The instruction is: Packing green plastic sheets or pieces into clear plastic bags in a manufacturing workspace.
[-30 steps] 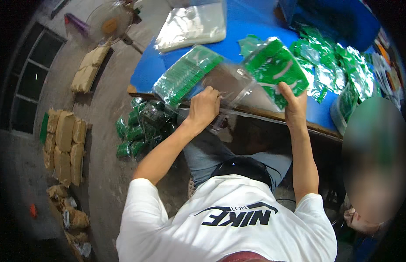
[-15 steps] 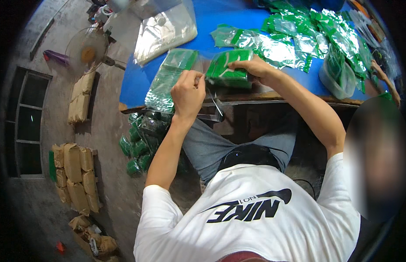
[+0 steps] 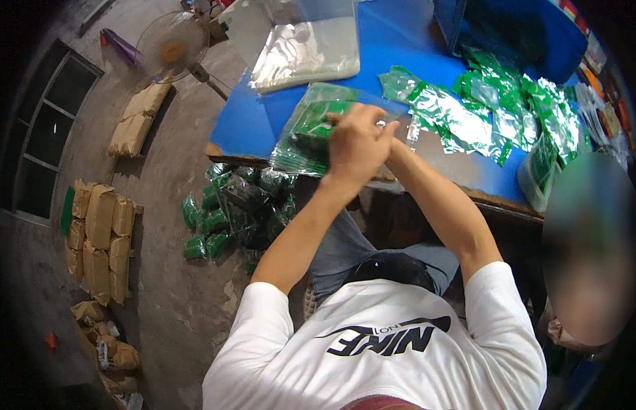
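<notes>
A thick stack of green plastic pouches (image 3: pixel 316 126) is over a pile of clear and green pouches (image 3: pixel 297 156) near the blue table's front edge. My left hand (image 3: pixel 358 142) is at the stack's right side, its back upward and thumb apart; motion blurs its fingers. Crossing in from the right, my right hand (image 3: pixel 392 152) is largely hidden behind the left one, and its fingers cannot be made out. Whether either hand grips the stack is unclear. Left of them, a stack of clear plastic sheets (image 3: pixel 308 58) lies on the table.
Loose green and silvery pouches (image 3: pixel 461 113) spread across the table's right side, with a clear tub (image 3: pixel 537 174) at the front edge. Bagged green bundles (image 3: pixel 219 222) lie on the floor. A standing fan (image 3: pixel 173 49) and brown paper parcels (image 3: pixel 99 225) are at left.
The green stack has come left with my right hand and is now over the clear and green pile. My left hand has crossed in front of the right. The whole view has shifted.
</notes>
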The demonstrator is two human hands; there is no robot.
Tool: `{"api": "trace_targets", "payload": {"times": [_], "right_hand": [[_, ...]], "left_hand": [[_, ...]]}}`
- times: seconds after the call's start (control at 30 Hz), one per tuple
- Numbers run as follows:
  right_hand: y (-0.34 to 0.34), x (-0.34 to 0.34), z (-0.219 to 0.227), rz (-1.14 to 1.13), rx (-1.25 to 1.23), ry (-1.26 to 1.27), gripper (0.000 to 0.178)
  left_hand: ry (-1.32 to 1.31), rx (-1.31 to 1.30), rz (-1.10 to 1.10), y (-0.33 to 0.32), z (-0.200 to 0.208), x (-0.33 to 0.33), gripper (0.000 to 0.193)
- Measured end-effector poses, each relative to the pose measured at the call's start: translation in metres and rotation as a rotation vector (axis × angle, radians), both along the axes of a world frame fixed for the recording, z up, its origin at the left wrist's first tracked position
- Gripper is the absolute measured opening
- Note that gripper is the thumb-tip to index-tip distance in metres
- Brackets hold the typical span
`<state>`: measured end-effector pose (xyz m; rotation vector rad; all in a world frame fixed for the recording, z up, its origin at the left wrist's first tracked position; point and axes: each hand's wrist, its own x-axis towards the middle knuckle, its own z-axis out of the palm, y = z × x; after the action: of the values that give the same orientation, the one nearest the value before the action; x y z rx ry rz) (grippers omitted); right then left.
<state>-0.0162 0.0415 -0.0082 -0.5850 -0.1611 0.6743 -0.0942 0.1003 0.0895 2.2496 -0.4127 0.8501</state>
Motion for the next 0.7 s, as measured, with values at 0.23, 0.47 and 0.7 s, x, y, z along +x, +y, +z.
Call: {"api": "trace_targets", "payload": {"times": [0.23, 0.47, 0.7], "right_hand": [[0.030, 0.010, 0.022, -0.321, -0.964, -0.264, 0.085], [0.016, 0.050, -0.002, -0.075, -1.227, -0.286, 0.110], [0.009, 0.012, 0.017, -0.389, -1.167, -0.398, 0.105]], "left_hand": [[0.731, -1.072, -0.102, 0.246, -0.079, 0.061, 0.086], [0.916, -0.922, -0.366, 0.208, -0.072, 0.066, 0.091], [0.890, -1.046, -0.466, 0.199, -0.071, 0.060, 0.077]]}}
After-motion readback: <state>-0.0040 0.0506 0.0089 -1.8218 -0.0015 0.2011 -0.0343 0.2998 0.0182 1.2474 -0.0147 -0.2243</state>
